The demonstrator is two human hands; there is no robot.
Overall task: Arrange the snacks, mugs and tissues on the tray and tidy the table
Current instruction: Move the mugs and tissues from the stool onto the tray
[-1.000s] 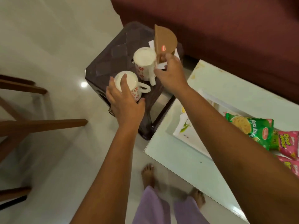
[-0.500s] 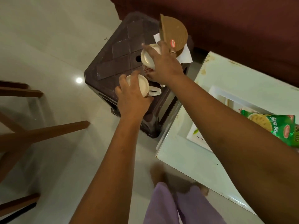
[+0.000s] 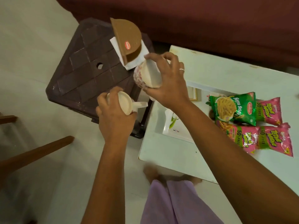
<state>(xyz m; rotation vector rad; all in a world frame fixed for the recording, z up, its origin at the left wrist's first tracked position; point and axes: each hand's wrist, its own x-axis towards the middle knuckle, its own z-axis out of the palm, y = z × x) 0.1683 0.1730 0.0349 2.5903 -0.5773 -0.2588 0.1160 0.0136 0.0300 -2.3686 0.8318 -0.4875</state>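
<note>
Partly hidden, each mug sits in your grip: left hand wraps one mug, right hand clasps the other mug, above the brown stool, beside the white surface.

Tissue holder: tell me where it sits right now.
In the head view the brown tissue holder stands upright on the far corner of the dark stool, white tissues under it, just beyond the mug in the right hand.
</note>
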